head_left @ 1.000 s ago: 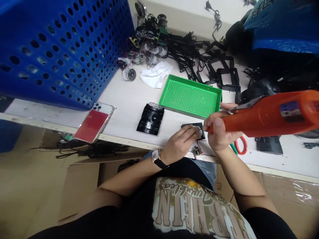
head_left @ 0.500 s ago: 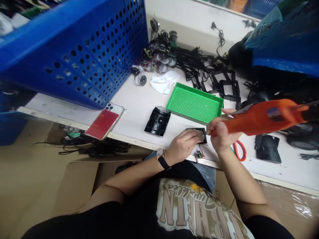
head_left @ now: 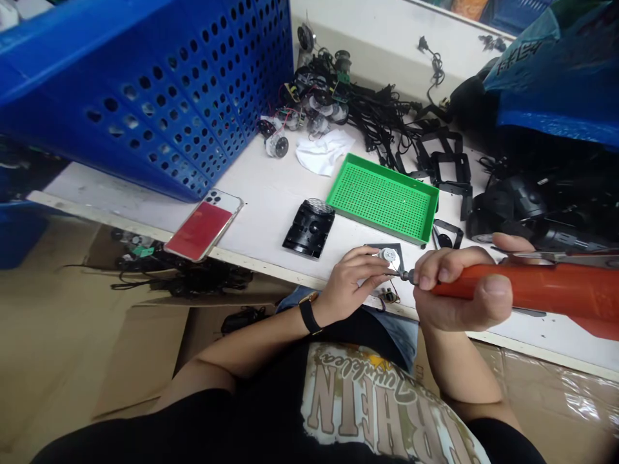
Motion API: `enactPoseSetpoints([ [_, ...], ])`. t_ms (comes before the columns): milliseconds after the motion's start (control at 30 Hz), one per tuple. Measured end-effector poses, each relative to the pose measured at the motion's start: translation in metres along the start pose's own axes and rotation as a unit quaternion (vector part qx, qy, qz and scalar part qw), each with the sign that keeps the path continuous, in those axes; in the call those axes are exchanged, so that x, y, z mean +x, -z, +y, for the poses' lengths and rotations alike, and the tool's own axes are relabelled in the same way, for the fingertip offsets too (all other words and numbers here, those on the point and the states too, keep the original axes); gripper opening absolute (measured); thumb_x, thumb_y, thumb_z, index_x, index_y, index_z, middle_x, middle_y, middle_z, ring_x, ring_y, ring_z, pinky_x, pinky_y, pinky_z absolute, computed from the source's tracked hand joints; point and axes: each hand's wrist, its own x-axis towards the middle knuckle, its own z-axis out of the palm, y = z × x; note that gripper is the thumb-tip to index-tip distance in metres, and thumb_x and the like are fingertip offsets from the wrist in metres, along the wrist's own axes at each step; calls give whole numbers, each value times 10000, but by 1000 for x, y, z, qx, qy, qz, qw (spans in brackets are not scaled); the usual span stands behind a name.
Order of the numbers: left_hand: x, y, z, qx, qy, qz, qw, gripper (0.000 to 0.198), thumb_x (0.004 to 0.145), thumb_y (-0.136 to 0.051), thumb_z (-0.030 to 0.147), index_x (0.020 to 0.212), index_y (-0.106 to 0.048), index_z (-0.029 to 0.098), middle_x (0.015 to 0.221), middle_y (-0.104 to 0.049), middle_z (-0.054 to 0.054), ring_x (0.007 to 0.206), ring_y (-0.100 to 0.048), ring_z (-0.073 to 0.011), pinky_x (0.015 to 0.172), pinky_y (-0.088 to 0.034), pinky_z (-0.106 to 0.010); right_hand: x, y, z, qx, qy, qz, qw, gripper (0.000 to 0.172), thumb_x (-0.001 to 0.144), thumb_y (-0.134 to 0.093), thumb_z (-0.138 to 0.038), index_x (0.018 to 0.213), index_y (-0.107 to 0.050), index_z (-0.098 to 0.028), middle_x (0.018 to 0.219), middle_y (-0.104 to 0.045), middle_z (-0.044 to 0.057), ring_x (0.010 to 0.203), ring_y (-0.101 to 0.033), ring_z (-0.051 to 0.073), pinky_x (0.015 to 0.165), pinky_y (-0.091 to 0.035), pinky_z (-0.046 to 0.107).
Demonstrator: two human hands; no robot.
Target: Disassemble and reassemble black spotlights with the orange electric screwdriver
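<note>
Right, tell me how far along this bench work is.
Looks done: wired round motors sit beside the black cable bundle. In hand: the left hand holds a round silver motor on a black square plate, and the right hand holds an orange-handled soldering iron beside it. Left: a small wired circuit board and black plastic housing lie unattached.

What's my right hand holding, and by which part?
Your right hand is gripping an orange hand tool around its thick handle, close to the thin metal tip.

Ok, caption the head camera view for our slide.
Left hand steadies a small round silver motor; right hand holds an orange soldering iron near it.
</note>
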Motion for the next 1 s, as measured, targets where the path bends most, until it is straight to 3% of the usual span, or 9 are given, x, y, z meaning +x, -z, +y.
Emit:
enactPoseSetpoints([
  [167,-1,-1,0,40,-6,28,999,127,990,-739,263,1097,-807,256,1034,-828,-44,1181,-709,-243,1035,-617,-496,-1,-3,6,-16,-16,8,1000,247,914,-701,-371,1142,-657,-287,605,-568,-98,364,-482,116,376,-447,267],
  [333,3,-7,-5,43,47,40,997,555,876,-868,371,1354,-643,201,1302,-742,-130,1305,-666,-291,1132,-563,-533,4,-9,29,-77,22,20,997,213,910,-707,-403,1079,-625,-303,579,-531,-106,340,-436,110,343,-405,257],
  [500,12,-17,-13,42,62,21,997,394,922,-763,175,1276,-590,187,1258,-729,-120,1250,-685,-286,1147,-549,-529,2,0,57,-113,-15,-66,991,247,940,-700,-502,1001,-593,-288,578,-512,-102,359,-449,100,380,-450,258],
  [633,15,-21,-17,49,78,18,996,288,917,-711,131,1170,-590,198,1158,-747,-90,1141,-714,-269,1103,-569,-494,-4,14,71,-139,-58,-103,983,316,966,-646,-581,958,-590,-270,588,-488,-90,389,-447,102,435,-509,277],
  [733,15,-22,-17,47,106,11,993,218,920,-688,124,1096,-591,211,1060,-745,-71,1039,-728,-246,934,-616,-398,-10,22,79,-153,-97,-101,978,396,927,-673,-655,1002,-592,-275,592,-466,-93,424,-482,117,471,-538,290],
  [867,15,-22,-16,49,122,8,991,225,912,-685,119,1096,-590,207,1039,-748,-75,1003,-737,-244,863,-613,-370,-12,20,85,-140,-101,-87,981,452,851,-760,-661,1030,-597,-279,589,-477,-96,465,-541,135,505,-564,300],
  [1000,15,-23,-17,59,118,6,991,281,881,-743,122,1106,-597,206,1033,-753,-70,995,-748,-251,846,-623,-376,5,6,70,-113,-91,-68,987,388,887,-748,-579,1053,-606,-259,591,-507,-99,378,-465,96,385,-439,237],
])
